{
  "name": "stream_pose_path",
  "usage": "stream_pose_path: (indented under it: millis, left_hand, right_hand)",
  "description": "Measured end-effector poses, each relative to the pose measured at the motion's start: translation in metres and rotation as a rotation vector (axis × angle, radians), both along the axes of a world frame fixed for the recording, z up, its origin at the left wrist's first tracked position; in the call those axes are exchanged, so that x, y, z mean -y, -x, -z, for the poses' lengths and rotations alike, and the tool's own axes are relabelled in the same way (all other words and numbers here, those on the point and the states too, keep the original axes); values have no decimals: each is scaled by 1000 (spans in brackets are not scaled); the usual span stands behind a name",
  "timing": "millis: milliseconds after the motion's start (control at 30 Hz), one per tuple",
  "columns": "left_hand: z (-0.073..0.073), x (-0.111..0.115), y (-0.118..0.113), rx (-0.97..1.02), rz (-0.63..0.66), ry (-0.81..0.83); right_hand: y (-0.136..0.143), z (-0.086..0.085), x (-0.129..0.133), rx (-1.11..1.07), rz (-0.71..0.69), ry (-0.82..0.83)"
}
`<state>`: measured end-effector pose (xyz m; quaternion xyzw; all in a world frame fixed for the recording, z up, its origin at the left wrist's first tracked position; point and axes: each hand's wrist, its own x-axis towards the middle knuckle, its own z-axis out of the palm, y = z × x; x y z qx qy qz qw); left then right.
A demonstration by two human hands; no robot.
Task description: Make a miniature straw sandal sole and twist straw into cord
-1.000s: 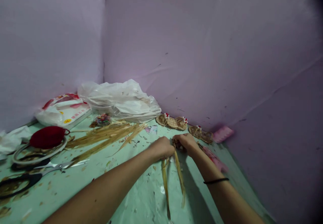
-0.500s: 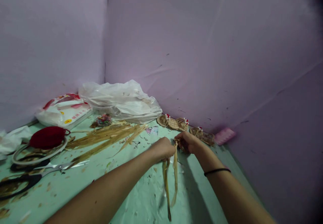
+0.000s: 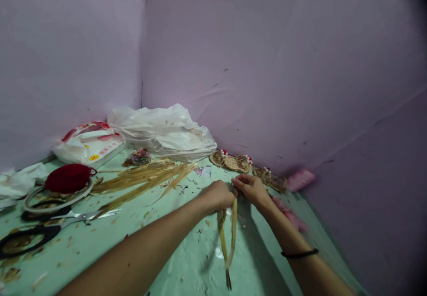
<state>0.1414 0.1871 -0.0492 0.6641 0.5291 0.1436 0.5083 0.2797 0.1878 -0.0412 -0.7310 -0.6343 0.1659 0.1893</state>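
Note:
My left hand (image 3: 219, 196) is closed in a fist around dried, straw-coloured husk strips (image 3: 223, 238). Their loose ends hang below the fist and come close together at the bottom. Just to its right, my right hand (image 3: 251, 190) has thumb and index finger pinched together above the top of the strips. Whatever sits between those fingertips is too small to tell. A small braided sandal pair (image 3: 233, 161) with red and white beads lies behind my hands by the wall. More braided soles (image 3: 268, 178) lie beyond my right hand.
Long dried strips (image 3: 143, 178) are spread left of my hands. Black-handled scissors (image 3: 78, 216) and a dark red yarn ball (image 3: 68, 178) lie further left. A white plastic bag (image 3: 167, 133) and a white package (image 3: 95, 147) stand at the back; a pink object (image 3: 300, 180) rests right.
My right hand has lifted slightly and moved its fingers off the strips' top, now pinching above it. My left hand keeps its fist on the strips. The view has shifted slightly.

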Motion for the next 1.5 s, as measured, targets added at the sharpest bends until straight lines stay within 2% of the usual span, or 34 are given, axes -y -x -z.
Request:
stream_pose_path:
  millis: [167, 333, 467, 567, 867, 933, 1000, 1100, 1233, 1300, 1433, 1500]
  left_hand:
    - [-4, 9, 2, -69, 71, -116]
    - [-10, 23, -5, -134, 36, -207]
    - [-12, 26, -9, -171, -9, -210]
    - [-12, 23, -8, -165, -12, -180]
    - [-19, 23, -5, -147, 0, -131]
    - [-21, 24, -3, -139, 7, -130]
    - [-19, 23, -2, -131, 13, -121]
    - [-15, 21, -1, -125, 14, -86]
    - [-12, 18, -2, -131, 0, -4]
    - [-13, 18, -1, -127, -1, 52]
    - [-14, 17, -1, -79, -3, 155]
    - [-13, 16, -1, -52, -7, 198]
  right_hand:
    - [-14, 5, 15, 87, 76, -20]
    - [9, -7, 12, 364, 97, -106]
    - [29, -10, 5, 541, -6, -78]
    - [32, -10, 4, 624, -91, -50]
    - [28, -18, 22, 647, -338, -30]
    - [27, -18, 26, 578, -304, -28]
    - [24, -16, 24, 495, -198, -28]
    - [17, -14, 12, 403, -54, -3]
    - [15, -9, -10, 288, 53, 54]
    - [20, -5, -12, 261, 97, 44]
    - [31, -7, 9, 226, 143, -42]
    - [31, -12, 28, 152, 160, -178]
